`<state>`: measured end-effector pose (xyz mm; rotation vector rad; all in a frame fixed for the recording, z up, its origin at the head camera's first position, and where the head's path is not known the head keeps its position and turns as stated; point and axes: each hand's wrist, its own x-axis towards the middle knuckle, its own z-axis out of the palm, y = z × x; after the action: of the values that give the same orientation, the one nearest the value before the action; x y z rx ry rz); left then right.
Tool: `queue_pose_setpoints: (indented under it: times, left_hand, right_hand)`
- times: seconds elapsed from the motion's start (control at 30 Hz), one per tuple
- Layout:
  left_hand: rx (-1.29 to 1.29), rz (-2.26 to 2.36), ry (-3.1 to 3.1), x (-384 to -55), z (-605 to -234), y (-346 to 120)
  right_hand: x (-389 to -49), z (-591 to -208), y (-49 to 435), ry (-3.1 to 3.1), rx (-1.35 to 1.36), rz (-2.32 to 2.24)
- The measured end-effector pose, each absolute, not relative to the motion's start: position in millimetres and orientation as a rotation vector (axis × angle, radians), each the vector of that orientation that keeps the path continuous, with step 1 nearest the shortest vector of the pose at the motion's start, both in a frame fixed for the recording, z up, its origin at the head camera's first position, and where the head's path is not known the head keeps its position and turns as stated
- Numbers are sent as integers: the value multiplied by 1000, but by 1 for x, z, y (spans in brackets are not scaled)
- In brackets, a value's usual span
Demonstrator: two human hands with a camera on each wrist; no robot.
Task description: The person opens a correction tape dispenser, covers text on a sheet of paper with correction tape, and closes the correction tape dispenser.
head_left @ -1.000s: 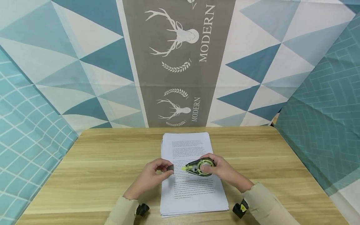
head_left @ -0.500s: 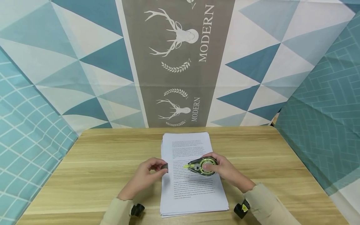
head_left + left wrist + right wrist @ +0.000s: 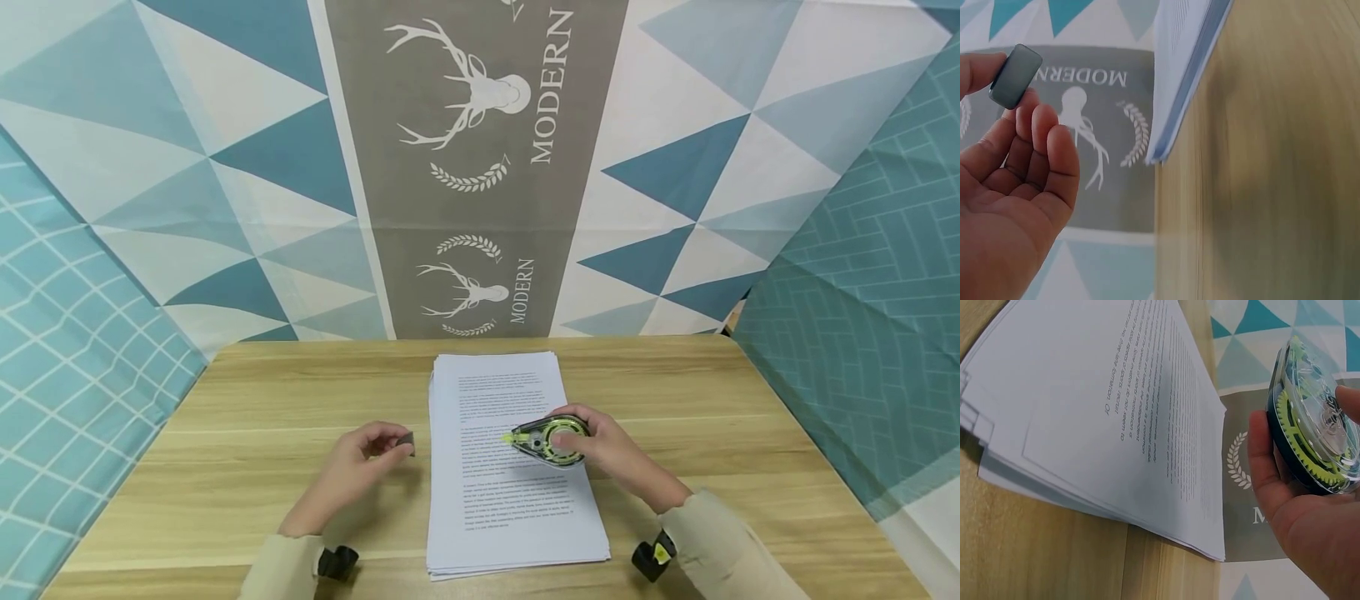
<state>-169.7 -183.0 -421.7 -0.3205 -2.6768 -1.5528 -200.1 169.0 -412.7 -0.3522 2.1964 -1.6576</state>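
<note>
My left hand [image 3: 351, 468] pinches a small dark grey cap [image 3: 1016, 76] between thumb and fingertips, over the wood just left of the paper stack. In the left wrist view the cap looks smooth with rounded corners. A correction tape dispenser [image 3: 551, 440], with a clear body and yellow-green gear, is gripped by my right hand [image 3: 611, 454], thumb on its upper face. Its yellow-green tip points left over the printed sheets [image 3: 517, 542], and in the head view it overlaps the text. In the right wrist view the dispenser [image 3: 1313, 425] shows its toothed gear edge-on.
The paper stack, slightly uneven at its edges, lies mid-table on the wooden table [image 3: 262, 425]. Behind the far table edge hangs a patterned cloth [image 3: 480, 217] with deer heads and triangles. Tiled teal cloths flank the table left and right.
My left hand has moved left with the cap, from over the paper's edge to over the bare wood. The right hand has shifted slightly right with the correction tape.
</note>
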Motion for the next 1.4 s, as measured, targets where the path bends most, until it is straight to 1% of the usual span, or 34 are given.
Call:
queue_pose_setpoints:
  times: [0.33, 0.63, 1.07, 1.4]
  left_hand:
    - [-203, -1471, -2753, -174, -425, -222]
    - [-73, -1293, -2949, -182, -434, -257]
    - [-55, -1215, -3054, -192, -441, -275]
    - [1, -1186, -3109, -193, -442, -283]
  right_hand:
    - [-199, -412, 174, 2222, -336, -1656]
    - [-199, -411, 180, 2224, -288, -1661]
    - [-198, -410, 184, 2221, -294, -1675]
    - [-202, -411, 184, 2249, -189, -1671]
